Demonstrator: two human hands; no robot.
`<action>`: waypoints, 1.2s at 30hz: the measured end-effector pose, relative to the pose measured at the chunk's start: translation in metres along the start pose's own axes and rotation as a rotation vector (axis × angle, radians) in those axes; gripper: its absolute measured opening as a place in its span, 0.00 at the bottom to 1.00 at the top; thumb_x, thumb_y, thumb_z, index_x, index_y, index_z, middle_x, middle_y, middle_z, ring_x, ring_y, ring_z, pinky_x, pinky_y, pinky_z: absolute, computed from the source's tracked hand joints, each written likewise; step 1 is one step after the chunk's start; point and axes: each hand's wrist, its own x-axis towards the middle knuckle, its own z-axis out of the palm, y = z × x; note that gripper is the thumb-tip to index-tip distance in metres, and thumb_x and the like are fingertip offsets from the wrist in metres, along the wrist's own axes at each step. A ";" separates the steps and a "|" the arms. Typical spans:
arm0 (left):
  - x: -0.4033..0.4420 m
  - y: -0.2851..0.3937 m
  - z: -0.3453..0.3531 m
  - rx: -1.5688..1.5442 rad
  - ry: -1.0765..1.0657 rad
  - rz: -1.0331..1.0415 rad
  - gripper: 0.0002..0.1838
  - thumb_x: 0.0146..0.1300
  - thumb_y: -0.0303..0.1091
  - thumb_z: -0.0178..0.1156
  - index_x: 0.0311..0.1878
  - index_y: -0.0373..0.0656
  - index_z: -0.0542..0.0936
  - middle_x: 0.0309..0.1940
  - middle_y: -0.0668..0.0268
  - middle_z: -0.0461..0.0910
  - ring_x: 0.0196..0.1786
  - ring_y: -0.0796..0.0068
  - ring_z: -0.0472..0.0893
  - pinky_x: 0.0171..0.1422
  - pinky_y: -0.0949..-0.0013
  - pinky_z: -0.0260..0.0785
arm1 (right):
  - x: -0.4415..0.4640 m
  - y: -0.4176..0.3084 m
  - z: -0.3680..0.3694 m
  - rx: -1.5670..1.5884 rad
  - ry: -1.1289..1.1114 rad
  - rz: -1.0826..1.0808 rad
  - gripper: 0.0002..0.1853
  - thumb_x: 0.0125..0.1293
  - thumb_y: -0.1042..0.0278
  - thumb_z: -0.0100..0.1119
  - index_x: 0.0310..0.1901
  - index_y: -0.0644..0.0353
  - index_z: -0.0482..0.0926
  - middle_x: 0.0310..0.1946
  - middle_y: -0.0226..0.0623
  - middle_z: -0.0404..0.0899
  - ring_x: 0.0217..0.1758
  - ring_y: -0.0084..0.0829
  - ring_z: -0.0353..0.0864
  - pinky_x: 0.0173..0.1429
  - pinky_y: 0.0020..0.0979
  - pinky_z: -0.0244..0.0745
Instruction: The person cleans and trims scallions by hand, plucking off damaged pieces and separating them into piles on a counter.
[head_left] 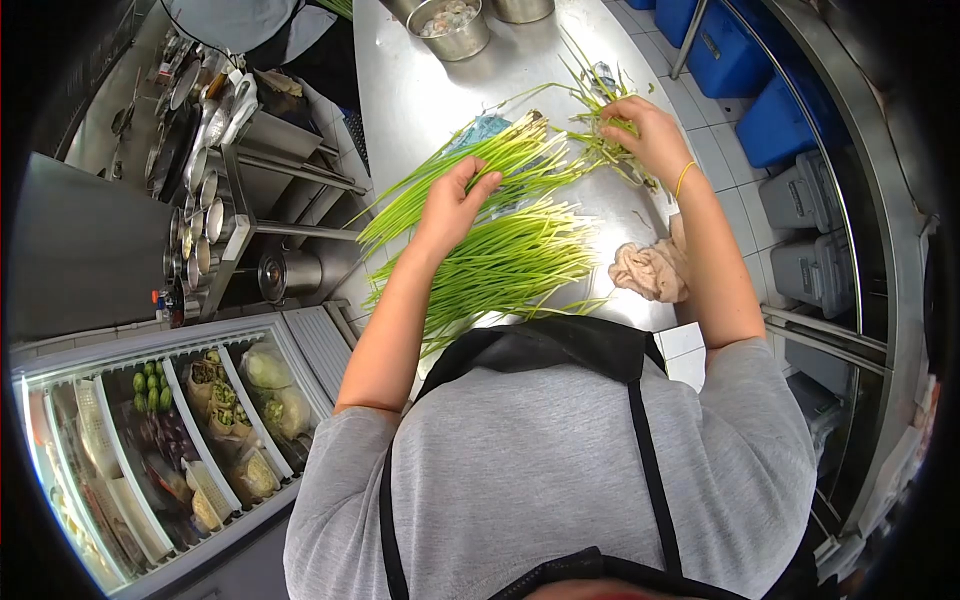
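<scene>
Two bunches of long, thin green chives with pale ends lie on the steel table (400, 60). My left hand (455, 208) is over the upper chive bunch (530, 160), its fingers curled against the stalks. Closer to my body spreads the lower chive bunch (500, 265). At the right, my right hand (645, 135) has its fingers closed around some loose chive scraps (590, 115), part of a messy pile of trimmings. Some blue material (483, 131) shows partly from under the upper bunch.
A crumpled beige cloth (650, 270) lies near the table's right edge. Metal pots (450, 28) stand at the far end, one with pale food inside. Left are a utensil rack (240, 215) and a glass-topped vegetable chiller (190, 430); blue bins (730, 50) line the right. Another person (250, 25) stands far left.
</scene>
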 end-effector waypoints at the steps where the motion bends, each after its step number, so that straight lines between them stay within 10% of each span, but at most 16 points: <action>1: 0.001 -0.001 0.000 -0.005 -0.012 -0.020 0.11 0.66 0.38 0.60 0.39 0.38 0.76 0.23 0.70 0.73 0.28 0.83 0.64 0.33 0.73 0.61 | -0.001 0.000 0.002 -0.164 0.036 -0.076 0.11 0.60 0.63 0.63 0.44 0.53 0.81 0.41 0.31 0.79 0.41 0.32 0.79 0.52 0.33 0.67; 24: -0.003 0.039 0.000 0.554 0.051 0.216 0.09 0.61 0.38 0.61 0.39 0.44 0.78 0.33 0.60 0.80 0.35 0.56 0.80 0.37 0.59 0.71 | 0.017 -0.054 0.011 0.158 -0.298 -0.433 0.08 0.60 0.63 0.65 0.35 0.58 0.82 0.37 0.32 0.75 0.46 0.31 0.75 0.52 0.30 0.69; 36: -0.004 0.036 0.010 0.640 0.107 0.278 0.09 0.62 0.37 0.61 0.39 0.43 0.76 0.31 0.58 0.80 0.32 0.55 0.79 0.34 0.59 0.70 | 0.008 -0.048 0.033 0.703 -0.308 -0.039 0.07 0.63 0.66 0.63 0.37 0.59 0.80 0.36 0.22 0.70 0.38 0.15 0.69 0.44 0.20 0.65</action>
